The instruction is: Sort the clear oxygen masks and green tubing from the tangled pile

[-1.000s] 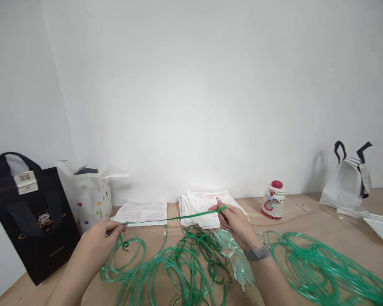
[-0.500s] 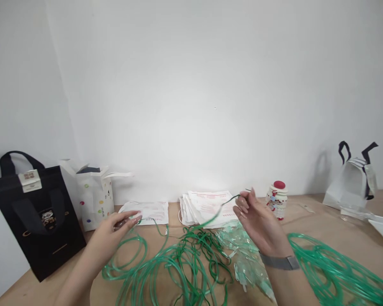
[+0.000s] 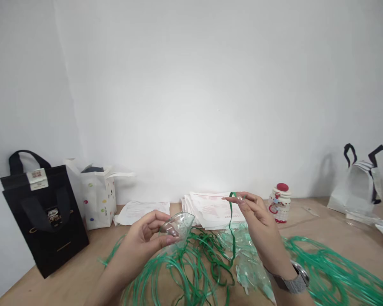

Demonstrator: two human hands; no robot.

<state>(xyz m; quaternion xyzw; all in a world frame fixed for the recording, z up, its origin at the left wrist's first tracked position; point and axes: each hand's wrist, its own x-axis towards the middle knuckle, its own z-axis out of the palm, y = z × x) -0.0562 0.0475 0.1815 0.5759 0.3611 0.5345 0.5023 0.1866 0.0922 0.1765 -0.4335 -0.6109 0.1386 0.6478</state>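
Observation:
My left hand [image 3: 145,238] is closed on a clear plastic mask piece [image 3: 178,226], lifted just above the table. My right hand [image 3: 257,216] pinches a thin green strap [image 3: 231,221] that hangs down from its fingertips toward the table. Below both hands lies a tangle of green tubing [image 3: 185,267]. A heap of clear plastic parts [image 3: 245,259] sits under my right forearm, which wears a metal watch [image 3: 295,280].
A black tote bag [image 3: 44,212] and a white dotted paper bag [image 3: 97,197] stand at the left. Printed paper packets [image 3: 207,206] lie by the wall, near a red-capped jar [image 3: 280,203]. More green tubing [image 3: 335,272] coils at the right, beside a white bag [image 3: 359,185].
My left hand let go of the strap and moved right, now holding the clear mask piece. My right hand turned and holds the strap hanging down instead of stretched sideways.

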